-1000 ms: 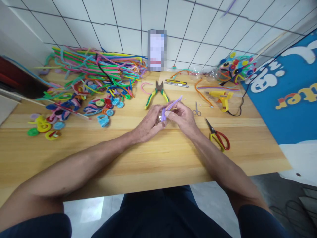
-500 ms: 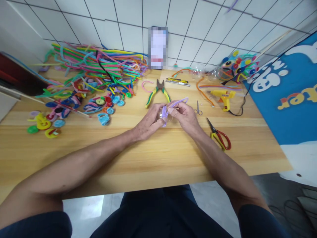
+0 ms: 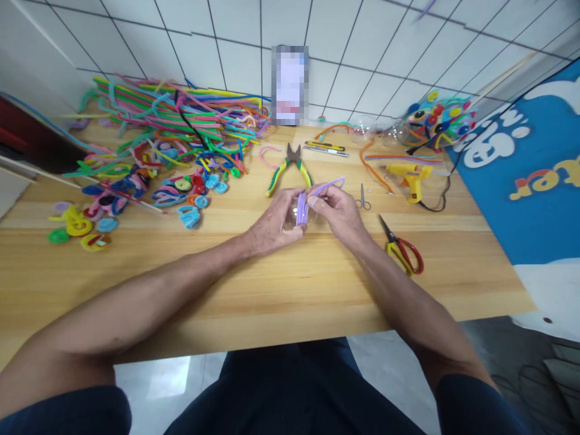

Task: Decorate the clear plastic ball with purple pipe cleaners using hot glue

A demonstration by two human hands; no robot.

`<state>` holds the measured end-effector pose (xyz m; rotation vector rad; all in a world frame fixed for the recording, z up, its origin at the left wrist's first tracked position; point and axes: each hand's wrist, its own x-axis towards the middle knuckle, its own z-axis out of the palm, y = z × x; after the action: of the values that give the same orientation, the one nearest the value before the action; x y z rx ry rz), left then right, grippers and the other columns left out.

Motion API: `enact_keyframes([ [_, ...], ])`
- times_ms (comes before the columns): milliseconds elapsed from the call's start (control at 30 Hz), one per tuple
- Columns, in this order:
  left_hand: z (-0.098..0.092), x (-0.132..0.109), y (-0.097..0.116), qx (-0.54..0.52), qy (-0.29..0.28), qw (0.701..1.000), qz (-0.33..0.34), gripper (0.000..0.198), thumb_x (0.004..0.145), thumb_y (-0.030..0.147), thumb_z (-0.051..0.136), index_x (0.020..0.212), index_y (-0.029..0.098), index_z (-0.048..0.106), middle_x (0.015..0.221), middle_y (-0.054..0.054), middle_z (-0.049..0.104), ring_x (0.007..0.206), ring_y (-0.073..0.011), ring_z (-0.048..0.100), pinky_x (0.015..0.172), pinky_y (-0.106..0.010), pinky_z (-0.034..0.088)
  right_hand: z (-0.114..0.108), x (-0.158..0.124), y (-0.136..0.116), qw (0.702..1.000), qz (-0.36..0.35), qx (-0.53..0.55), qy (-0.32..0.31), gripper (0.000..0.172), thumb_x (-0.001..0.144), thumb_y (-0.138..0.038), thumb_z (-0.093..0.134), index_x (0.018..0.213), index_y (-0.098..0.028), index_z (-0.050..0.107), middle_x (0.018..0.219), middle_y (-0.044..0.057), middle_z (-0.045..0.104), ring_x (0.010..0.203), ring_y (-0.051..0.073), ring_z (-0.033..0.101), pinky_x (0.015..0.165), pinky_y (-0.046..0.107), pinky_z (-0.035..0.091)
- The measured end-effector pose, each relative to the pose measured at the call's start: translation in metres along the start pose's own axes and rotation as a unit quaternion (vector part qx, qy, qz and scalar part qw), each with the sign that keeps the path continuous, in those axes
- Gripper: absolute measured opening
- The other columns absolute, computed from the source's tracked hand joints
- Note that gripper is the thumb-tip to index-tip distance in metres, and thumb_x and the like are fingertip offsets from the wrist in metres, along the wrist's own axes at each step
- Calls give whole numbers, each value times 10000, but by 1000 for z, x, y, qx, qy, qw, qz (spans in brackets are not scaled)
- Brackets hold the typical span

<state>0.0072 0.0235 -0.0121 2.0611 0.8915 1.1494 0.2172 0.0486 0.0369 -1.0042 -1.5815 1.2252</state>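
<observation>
A clear plastic ball (image 3: 294,212) sits in my left hand (image 3: 274,225), its fingers and thumb curled around the side. Purple pipe cleaner (image 3: 302,209) lies in several strands across the ball. My right hand (image 3: 336,210) pinches the loose length of that pipe cleaner between thumb and fingers, and its looped end sticks out above the knuckles. Part of the ball is hidden by my fingers. Just beyond both hands rest green-and-yellow pliers (image 3: 290,168).
Bundled colourful pipe cleaners (image 3: 167,112) and finished coiled pieces fill the left. A phone (image 3: 290,87) leans on the tiled wall. On the right are a yellow glue gun (image 3: 413,178), small scissors (image 3: 363,199), larger red-and-yellow scissors (image 3: 403,251) and a decorated clear container (image 3: 437,124).
My left thumb has shifted down along the ball, uncovering more of the purple strands. My right hand keeps its pinch in nearly the same place.
</observation>
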Motion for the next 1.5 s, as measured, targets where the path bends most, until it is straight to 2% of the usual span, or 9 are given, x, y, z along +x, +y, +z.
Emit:
enact_keyframes([
  [167, -1, 0, 0, 12, -15, 1000, 4, 731, 959, 298, 743, 1619, 223, 436, 1554, -184, 591, 1441, -355, 606, 1222, -558, 551, 0, 0, 0, 1000, -3, 6, -2, 410, 839, -628, 918, 907, -260, 751, 1028, 29, 801, 998, 237, 732, 973, 417, 604],
  [467, 2, 0, -2, 11, -4, 1000, 17, 709, 971, 372, 736, 1607, 224, 458, 1540, -182, 610, 1428, -350, 617, 1216, -557, 545, -3, -1, 5, 999, -20, -18, -18, 357, 831, -563, 932, 914, -269, 745, 1139, 45, 781, 1095, 250, 719, 1037, 441, 584],
  [600, 3, 1, -1, 16, 3, 1000, 18, 751, 944, 376, 762, 1610, 227, 448, 1542, -188, 610, 1418, -350, 626, 1192, -559, 565, -2, -1, 3, 1000, -6, -12, -16, 396, 805, -588, 947, 915, -267, 741, 1122, 41, 784, 1078, 250, 720, 1031, 438, 589],
  [867, 1, 0, -1, 13, -10, 1000, 14, 729, 976, 397, 721, 1627, 251, 429, 1563, -177, 599, 1455, -341, 601, 1233, -568, 534, -1, -1, 3, 1000, 2, -5, -13, 439, 776, -614, 963, 907, -263, 734, 1081, 29, 772, 1035, 236, 715, 1009, 420, 586],
  [1067, 2, 0, -2, 33, 15, 999, 41, 692, 957, 345, 721, 1591, 246, 462, 1500, -162, 632, 1402, -333, 625, 1198, -552, 551, -1, 0, 1, 1000, 6, 9, -19, 442, 778, -611, 962, 908, -264, 721, 1066, 21, 769, 1012, 227, 716, 991, 412, 597],
  [1367, 1, -1, 1, 15, 8, 1000, 16, 651, 979, 399, 727, 1569, 247, 498, 1480, -162, 643, 1392, -354, 631, 1199, -583, 541, -3, 1, 1, 999, 10, 9, -33, 454, 779, -624, 960, 906, -263, 716, 1064, 29, 756, 1056, 240, 715, 1005, 412, 594],
  [1500, 1, -1, 1, 20, 5, 1000, 12, 668, 980, 399, 732, 1583, 253, 483, 1498, -169, 637, 1401, -354, 626, 1191, -585, 552, -5, 0, -2, 999, -17, -33, -39, 426, 810, -640, 930, 897, -270, 735, 1125, 47, 758, 1129, 270, 700, 1040, 444, 576],
])
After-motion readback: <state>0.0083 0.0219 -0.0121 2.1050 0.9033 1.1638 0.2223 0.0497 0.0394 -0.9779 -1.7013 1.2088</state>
